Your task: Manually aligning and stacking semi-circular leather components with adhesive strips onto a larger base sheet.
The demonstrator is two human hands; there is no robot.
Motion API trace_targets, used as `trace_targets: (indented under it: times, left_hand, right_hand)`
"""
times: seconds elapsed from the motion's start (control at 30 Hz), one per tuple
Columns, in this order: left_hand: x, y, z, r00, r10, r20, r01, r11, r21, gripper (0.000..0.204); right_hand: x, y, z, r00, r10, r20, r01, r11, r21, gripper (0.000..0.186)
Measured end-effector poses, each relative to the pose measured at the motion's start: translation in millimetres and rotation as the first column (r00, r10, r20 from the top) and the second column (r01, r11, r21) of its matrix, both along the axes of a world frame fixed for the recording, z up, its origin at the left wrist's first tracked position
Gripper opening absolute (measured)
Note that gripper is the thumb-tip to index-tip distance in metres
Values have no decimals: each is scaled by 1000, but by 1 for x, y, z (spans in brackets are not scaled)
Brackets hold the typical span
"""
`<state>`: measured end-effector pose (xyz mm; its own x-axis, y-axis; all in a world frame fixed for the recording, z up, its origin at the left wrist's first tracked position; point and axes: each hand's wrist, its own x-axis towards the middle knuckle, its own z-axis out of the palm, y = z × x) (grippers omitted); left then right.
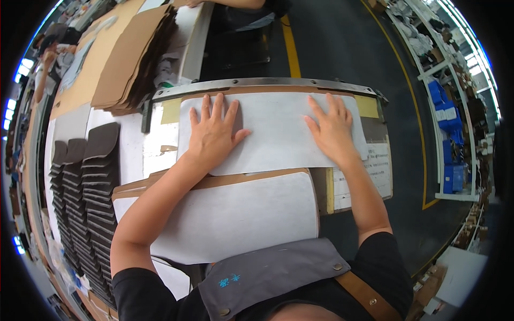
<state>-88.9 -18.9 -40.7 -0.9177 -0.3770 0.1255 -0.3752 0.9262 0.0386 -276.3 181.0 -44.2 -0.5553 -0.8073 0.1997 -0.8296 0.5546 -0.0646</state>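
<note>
A white rectangular sheet lies flat on the work table, its far edge along a brown board strip beside a metal bar. My left hand rests on the sheet's left part, fingers spread and pointing away from me. On its right part lies my right hand, palm down with the fingers apart. Neither hand grips anything. Closer to me is a second white sheet with brown board showing along its far edge; my left forearm passes over its left side.
Dark grey curved pads stand in overlapping rows at the left. Behind them is a stack of brown board. A printed paper lies by my right forearm. A shelf with blue bins stands across the aisle. Another person's arm shows at the top.
</note>
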Motion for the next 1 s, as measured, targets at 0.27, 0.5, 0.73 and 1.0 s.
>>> trace_targets:
  times: [0.27, 0.5, 0.73, 1.0]
  left_hand:
    - [1, -2, 4, 1000, 17, 25, -17, 1000, 12, 68]
    - [-3, 3, 3, 1000, 16, 22, -16, 1000, 14, 67]
    - [2, 0, 2, 999, 34, 8, -33, 999, -25, 67]
    - [1, 1, 5, 997, 47, 56, -45, 999, -27, 65]
  right_hand:
    - [-1, 3, 3, 1000, -18, 17, 17, 999, 34, 47]
    - [-3, 7, 3, 999, -31, 11, 31, 998, 49, 48]
    - [-2, 4, 1, 999, -35, 38, 34, 999, 38, 48]
    - [-2, 4, 0, 999, -29, 39, 27, 999, 39, 49]
